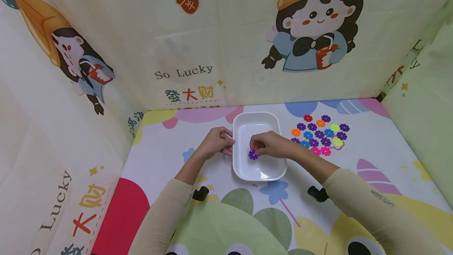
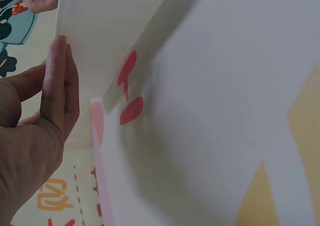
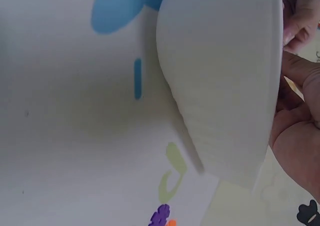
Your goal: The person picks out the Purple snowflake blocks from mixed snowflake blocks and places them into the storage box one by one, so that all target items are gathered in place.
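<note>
A white rectangular tray (image 1: 262, 173) with rounded corners stands on the table, in the middle of the head view. My right hand (image 1: 270, 144) reaches over it and pinches a purple snowflake disc (image 1: 253, 155) within the tray's outline. Whether that disc touches the tray floor I cannot tell. In the right wrist view the tray wall (image 3: 225, 80) hides the fingertips of this hand (image 3: 300, 131). At the tray's left rim, my left hand (image 1: 216, 143) touches the edge. The left wrist view shows its fingers (image 2: 57, 83) fairly straight against the tray's side (image 2: 100, 30).
Right of the tray lies a loose group of notched discs (image 1: 319, 134) in purple, orange, blue, yellow, pink and red. A printed cloth (image 1: 205, 168) covers the table. Cartoon-printed curtains (image 1: 240, 42) rise behind and on both sides.
</note>
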The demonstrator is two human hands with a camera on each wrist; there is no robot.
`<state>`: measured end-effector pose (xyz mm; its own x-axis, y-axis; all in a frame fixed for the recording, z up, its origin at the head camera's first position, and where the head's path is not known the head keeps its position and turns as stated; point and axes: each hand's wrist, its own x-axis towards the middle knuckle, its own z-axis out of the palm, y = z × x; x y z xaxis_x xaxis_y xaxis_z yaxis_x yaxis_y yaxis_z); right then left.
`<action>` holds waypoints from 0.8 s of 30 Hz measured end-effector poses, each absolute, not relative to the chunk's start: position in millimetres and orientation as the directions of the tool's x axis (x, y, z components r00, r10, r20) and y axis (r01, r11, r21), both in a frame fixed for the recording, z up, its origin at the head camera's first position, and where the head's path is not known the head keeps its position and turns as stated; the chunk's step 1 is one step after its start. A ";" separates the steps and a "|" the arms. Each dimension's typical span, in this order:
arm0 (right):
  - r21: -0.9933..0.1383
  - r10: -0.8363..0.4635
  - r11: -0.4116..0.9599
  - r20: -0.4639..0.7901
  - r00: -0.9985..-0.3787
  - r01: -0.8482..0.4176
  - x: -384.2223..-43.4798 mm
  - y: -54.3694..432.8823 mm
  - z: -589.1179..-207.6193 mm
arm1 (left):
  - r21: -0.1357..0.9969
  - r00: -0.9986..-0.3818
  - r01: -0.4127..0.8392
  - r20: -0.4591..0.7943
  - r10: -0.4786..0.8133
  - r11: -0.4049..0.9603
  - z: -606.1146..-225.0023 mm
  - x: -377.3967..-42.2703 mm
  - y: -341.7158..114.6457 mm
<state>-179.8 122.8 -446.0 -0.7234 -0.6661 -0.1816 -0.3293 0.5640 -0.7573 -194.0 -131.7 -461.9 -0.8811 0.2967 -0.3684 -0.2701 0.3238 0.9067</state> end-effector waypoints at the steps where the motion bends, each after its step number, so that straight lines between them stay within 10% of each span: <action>1: -0.752 -0.670 0.567 -0.183 -0.719 -0.337 -179.8 120.5 -447.4 | 0.907 -0.880 -0.272 -0.369 0.299 0.320 -460.9 -193.6 -131.5; 24: -0.735 -0.736 0.570 -0.259 -0.626 -0.367 -177.4 97.0 -474.7 | 0.916 -0.871 -0.289 -0.372 0.321 0.276 -459.8 -193.9 -131.0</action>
<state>-177.4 97.0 -474.7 -0.6259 -0.7358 -0.2586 -0.3669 0.5703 -0.7349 -193.9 -131.0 -459.8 -0.8709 0.3213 -0.3718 -0.2893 0.2764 0.9165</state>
